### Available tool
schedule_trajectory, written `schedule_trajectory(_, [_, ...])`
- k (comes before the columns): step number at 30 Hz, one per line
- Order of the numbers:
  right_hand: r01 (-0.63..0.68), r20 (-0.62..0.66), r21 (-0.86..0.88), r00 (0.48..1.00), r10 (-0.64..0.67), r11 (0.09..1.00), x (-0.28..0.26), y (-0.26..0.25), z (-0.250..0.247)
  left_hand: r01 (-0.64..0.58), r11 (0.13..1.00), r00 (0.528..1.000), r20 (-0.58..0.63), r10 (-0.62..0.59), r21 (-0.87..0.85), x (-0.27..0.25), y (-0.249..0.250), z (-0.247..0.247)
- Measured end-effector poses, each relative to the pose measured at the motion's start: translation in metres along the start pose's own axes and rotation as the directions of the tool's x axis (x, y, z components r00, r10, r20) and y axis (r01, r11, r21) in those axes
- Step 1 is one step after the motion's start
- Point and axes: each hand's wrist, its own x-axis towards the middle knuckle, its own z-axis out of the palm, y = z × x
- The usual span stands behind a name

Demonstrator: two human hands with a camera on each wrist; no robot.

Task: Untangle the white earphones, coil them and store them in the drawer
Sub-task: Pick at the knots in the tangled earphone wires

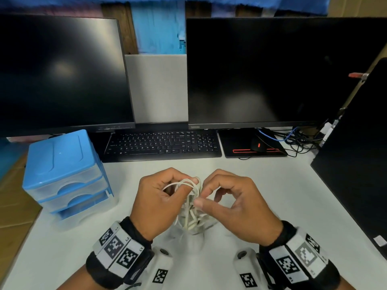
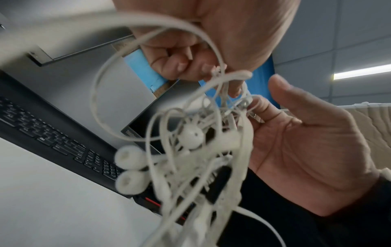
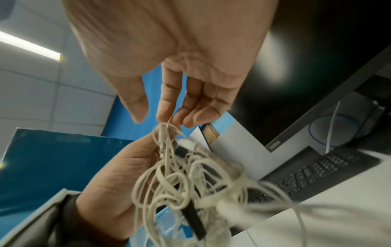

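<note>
The white earphones (image 1: 191, 208) are a tangled bunch held up between both hands above the white desk (image 1: 272, 195). My left hand (image 1: 186, 185) pinches loops at the top of the bunch, fingers curled. From the other side my right hand (image 1: 204, 193) pinches a strand between thumb and fingertips. In the left wrist view the tangle (image 2: 196, 158) hangs down with two earbuds (image 2: 129, 168) side by side at its left. The right wrist view shows my right fingers (image 3: 190, 108) nipping the top of the knot (image 3: 186, 180). The blue drawer unit (image 1: 62, 170) stands at the left, its drawers shut.
A black keyboard (image 1: 163, 145) lies behind the hands, with two dark monitors (image 1: 261, 72) above it. A mouse on a black pad (image 1: 253, 147) and loose cables (image 1: 297, 141) are at the back right. A black computer case (image 1: 356, 164) lines the right edge.
</note>
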Motion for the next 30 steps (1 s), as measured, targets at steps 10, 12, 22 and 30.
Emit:
schedule_trajectory(10, [-0.293, -0.079, 0.344, 0.938, 0.338, 0.892, 0.010, 0.003, -0.011, 0.016, 1.000, 1.000, 0.021, -0.016, -0.010, 0.005, -0.003, -0.007])
schedule_trajectory(12, [-0.298, -0.078, 0.548, 0.912, 0.402, 0.782, 0.015, -0.001, -0.020, 0.036, 0.999, 0.999, 0.041, -0.035, -0.031, 0.009, -0.005, -0.012])
schedule_trajectory(22, [-0.138, -0.195, 0.783, 0.871, 0.452, 0.606, 0.019, -0.014, -0.076, 0.430, 0.902, 0.895, 0.119, -0.430, 0.031, 0.024, -0.048, -0.035])
schedule_trajectory(30, [-0.008, -0.069, 0.791, 0.992, 0.103, 0.612, 0.015, -0.012, -0.081, 0.766, 0.643, 0.642, -0.024, -0.766, -0.010, 0.025, -0.063, -0.041])
